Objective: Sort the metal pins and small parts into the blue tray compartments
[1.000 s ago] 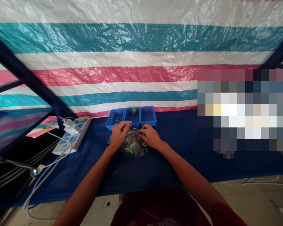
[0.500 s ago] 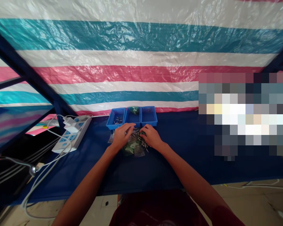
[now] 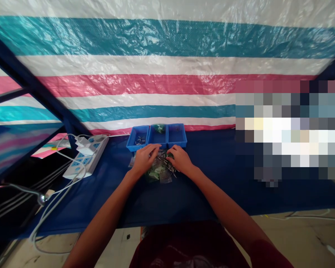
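Observation:
A mixed pile lies on the blue table between my hands: dark, thin screw-like pieces [image 3: 171, 168], small clear plastic bags [image 3: 165, 175] and greenish packets [image 3: 154, 173]. My left hand [image 3: 144, 159] rests at the pile's left side, fingers stretched forward and thumb apart. On the other side, my right hand [image 3: 181, 159] curves its fingers over the pile's edge, with a gap between thumb and forefinger. Neither hand visibly holds a piece, though the fingertips are small and partly hidden. Just beyond them stand three joined blue trays; the left tray [image 3: 132, 139] has a few thin pieces in it.
Something green [image 3: 159, 128] lies in the middle tray [image 3: 158, 139]; the right tray [image 3: 177, 138] has little visible inside. A white power strip [image 3: 86, 158] with cables [image 3: 48, 208] lies at left. Striped sheeting [image 3: 156, 85] hangs behind the table [image 3: 217, 160]. A blurred-out patch covers the right.
The view has tilted slightly, so everything sits a little higher in it. Both hands stay at the pile, with only slight finger movement.

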`<state>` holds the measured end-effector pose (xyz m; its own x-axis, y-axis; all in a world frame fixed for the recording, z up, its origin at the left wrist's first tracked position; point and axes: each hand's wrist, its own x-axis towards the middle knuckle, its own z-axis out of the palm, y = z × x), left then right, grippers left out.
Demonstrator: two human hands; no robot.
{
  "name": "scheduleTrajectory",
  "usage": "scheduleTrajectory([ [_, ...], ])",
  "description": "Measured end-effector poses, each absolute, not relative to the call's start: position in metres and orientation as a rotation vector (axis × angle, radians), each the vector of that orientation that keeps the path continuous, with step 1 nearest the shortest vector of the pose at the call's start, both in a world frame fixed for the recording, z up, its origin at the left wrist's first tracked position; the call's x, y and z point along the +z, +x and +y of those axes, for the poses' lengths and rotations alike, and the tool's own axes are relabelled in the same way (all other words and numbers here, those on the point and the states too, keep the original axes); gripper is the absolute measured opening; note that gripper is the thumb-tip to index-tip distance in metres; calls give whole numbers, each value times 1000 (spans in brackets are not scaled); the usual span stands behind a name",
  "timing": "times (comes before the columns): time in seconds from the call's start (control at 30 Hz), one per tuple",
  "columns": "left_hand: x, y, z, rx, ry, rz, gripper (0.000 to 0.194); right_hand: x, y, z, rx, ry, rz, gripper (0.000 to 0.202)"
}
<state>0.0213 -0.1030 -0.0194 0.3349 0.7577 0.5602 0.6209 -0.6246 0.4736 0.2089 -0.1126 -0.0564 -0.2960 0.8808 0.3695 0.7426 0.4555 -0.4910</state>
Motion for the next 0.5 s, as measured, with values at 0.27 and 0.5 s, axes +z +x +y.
scheduleTrajectory([
  [0.27,-11,6,-92,1045,2531,1334,29,-53,209,-112,337,-1369,-2023,9],
  [0.5,-14,-7,-83,851,2649,1302,29,-48,210,-113,375,-1382,-1941,7],
])
